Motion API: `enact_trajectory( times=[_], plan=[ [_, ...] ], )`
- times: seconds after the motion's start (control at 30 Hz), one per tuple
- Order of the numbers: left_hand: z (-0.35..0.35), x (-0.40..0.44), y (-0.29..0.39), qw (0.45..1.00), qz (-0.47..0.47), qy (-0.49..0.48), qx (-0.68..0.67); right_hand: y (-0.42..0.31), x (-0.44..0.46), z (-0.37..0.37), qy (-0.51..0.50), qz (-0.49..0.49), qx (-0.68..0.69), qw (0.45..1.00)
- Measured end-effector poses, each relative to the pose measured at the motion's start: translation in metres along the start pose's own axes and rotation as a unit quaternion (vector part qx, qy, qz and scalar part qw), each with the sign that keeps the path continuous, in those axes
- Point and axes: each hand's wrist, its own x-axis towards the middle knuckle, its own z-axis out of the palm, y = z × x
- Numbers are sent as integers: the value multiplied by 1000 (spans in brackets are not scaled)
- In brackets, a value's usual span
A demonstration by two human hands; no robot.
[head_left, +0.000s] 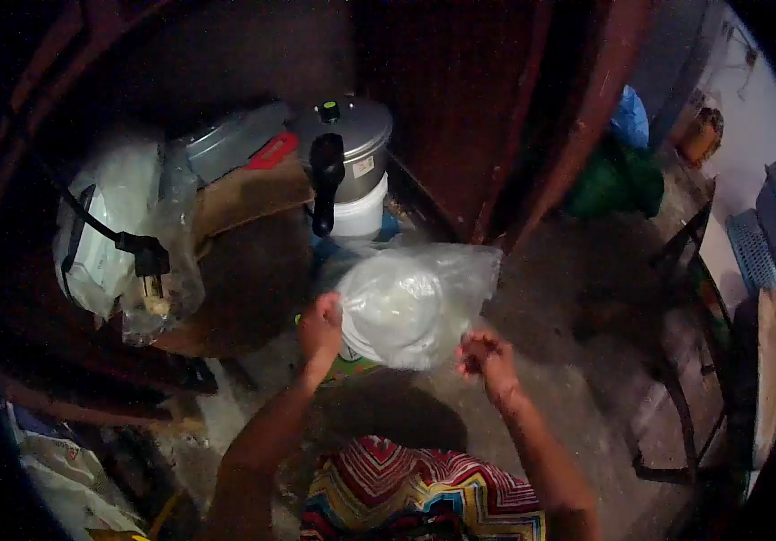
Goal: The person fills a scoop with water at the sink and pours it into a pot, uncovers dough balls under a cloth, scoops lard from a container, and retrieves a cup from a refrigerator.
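Observation:
A clear plastic bag (pixel 464 270) lies over round white plates or lids (pixel 392 307) in front of me. My left hand (pixel 321 329) is closed at the left edge of the bag and pinches its plastic. On the other side, my right hand (pixel 485 353) has its fingers curled beside the bag's lower right corner; whether plastic is between them is too blurred to tell. Just behind the bag stands a grey pressure cooker (pixel 361 149) with a black handle, on top of a white container (pixel 358 215).
Plastic-wrapped items (pixel 117 234) and a cardboard box (pixel 252 198) with a red object (pixel 272 151) are at the left. A black plug (pixel 144 257) hangs there. At the right are a green bundle (pixel 618 180), a metal frame (pixel 676 388) and blue baskets (pixel 756 248).

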Motion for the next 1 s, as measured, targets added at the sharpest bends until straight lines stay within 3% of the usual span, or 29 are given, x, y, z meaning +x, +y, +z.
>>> enact_trajectory(
  times=[0.03, 0.07, 0.17, 0.27, 0.37, 0.4, 0.47, 0.57, 0.67, 0.7, 0.73, 0.77, 0.87, 0.93, 1.0],
  plan=[
    [2, 10, 0, 999, 2, 4, 44, -15, 10, 4, -15, -34, 1, 999],
    [-9, 19, 20, 989, 98, 68, 89, -35, 21, 13, -2, -49, -33, 998],
    [-16, 48, 37, 979, 124, 132, -91, -81, 57, 39, -9, -95, -38, 995],
    [-24, 57, 24, 951, 231, 191, 78, -121, 50, 72, -13, -113, -30, 993],
    [-24, 39, -16, 938, 184, 28, 292, -81, 54, 56, 28, -139, -153, 978],
    [-20, 32, -35, 939, 193, 10, 283, -44, 65, 32, 21, -136, -124, 983],
    [-11, 15, -88, 940, 212, -28, 266, 3, 55, 17, 96, -15, -183, 978],
    [18, -12, -207, 920, 248, -116, 282, 48, 40, 10, 84, 22, -133, 987],
    [45, -16, -281, 840, 167, -352, 377, 41, 32, 27, 77, 24, -114, 990],
    [34, -22, -255, 931, 94, -293, 197, 36, 33, 32, 86, 22, -151, 984],
    [11, -35, -203, 975, 17, -220, 8, 30, 35, 36, 95, 20, -187, 977],
    [-7, -42, -168, 972, -61, -135, -183, 25, 37, 38, 104, 17, -224, 969],
    [-39, -59, -173, 923, -286, -193, -171, 34, 52, 39, 119, -36, -336, 934],
    [-37, -87, -171, 884, -332, 3, -329, 38, 61, 36, 106, -56, -364, 924],
    [-32, -104, -142, 915, -221, 131, -310, 34, 69, 37, 100, -63, -401, 908]
  ],
)
